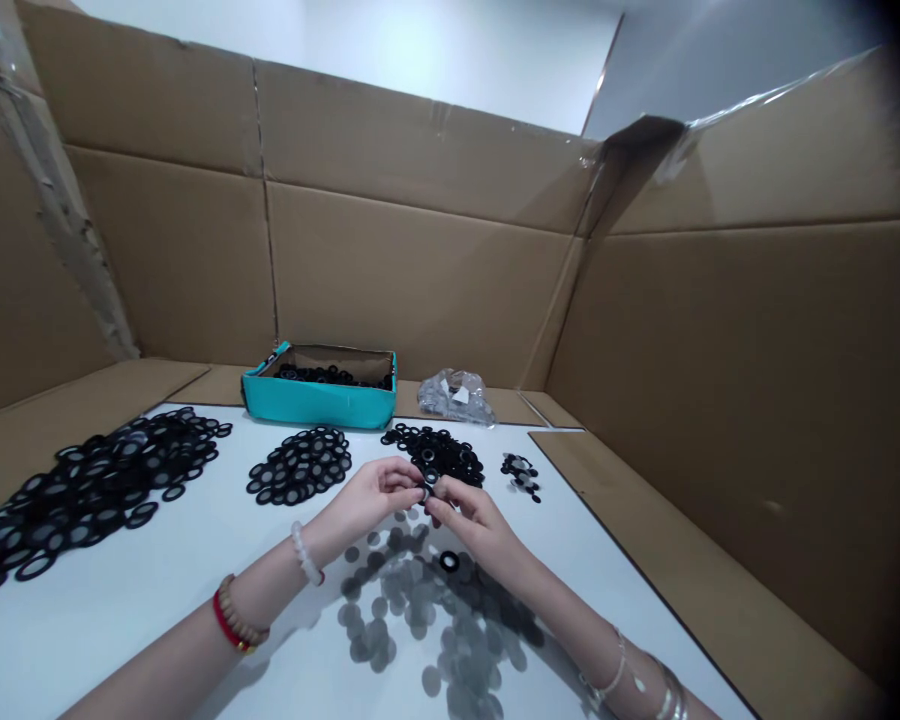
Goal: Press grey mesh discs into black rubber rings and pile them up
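My left hand (375, 495) and my right hand (469, 520) meet above the white table (120, 620), fingertips pinched together on a small black ring (425, 490) with a grey disc in it. Under my wrists lies a spread of flat grey mesh discs (412, 610), with one black ring (449, 561) among them. Just beyond my fingers is a pile of black rings (439, 452). A pile of rings with grey centres (300, 466) lies to its left, and a small cluster (521, 473) to its right.
A large heap of bigger black rings (82, 490) covers the table's left side. A teal box (321, 388) holding black rings stands at the back, with a clear plastic bag (456, 395) beside it. Tall cardboard walls (420, 270) enclose the table on three sides.
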The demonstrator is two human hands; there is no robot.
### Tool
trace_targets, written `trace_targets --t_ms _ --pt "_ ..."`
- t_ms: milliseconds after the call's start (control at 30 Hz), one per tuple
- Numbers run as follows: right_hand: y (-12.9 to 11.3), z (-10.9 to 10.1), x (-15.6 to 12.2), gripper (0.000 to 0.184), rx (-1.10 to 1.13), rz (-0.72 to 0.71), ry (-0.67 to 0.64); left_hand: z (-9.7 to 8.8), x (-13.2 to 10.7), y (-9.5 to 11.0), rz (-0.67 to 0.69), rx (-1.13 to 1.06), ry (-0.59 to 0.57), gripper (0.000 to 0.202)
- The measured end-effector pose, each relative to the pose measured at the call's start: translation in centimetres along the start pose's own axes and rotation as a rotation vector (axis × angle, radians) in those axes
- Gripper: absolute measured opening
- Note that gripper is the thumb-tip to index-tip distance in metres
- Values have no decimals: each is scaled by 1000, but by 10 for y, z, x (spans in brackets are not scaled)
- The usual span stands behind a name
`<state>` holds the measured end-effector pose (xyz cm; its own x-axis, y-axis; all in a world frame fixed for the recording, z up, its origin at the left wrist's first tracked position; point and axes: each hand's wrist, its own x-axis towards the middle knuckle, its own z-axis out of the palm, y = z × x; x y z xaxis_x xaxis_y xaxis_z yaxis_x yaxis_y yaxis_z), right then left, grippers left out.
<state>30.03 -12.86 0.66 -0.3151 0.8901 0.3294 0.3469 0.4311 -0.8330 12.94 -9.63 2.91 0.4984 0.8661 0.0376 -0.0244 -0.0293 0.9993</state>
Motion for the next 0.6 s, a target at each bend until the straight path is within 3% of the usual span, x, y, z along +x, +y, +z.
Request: trace_targets --t_ms 267,467,600 --pt "4 0 5 23 -6 -5 -25 1 -3 0 -3 -64 -13 26" --pt "0 -2 5 26 1 16 -53 0 -1 -1 36 50 16 23" --pt "-4 -2 4 30 -9 9 -53 2 -4 3 -23 8 3 24"
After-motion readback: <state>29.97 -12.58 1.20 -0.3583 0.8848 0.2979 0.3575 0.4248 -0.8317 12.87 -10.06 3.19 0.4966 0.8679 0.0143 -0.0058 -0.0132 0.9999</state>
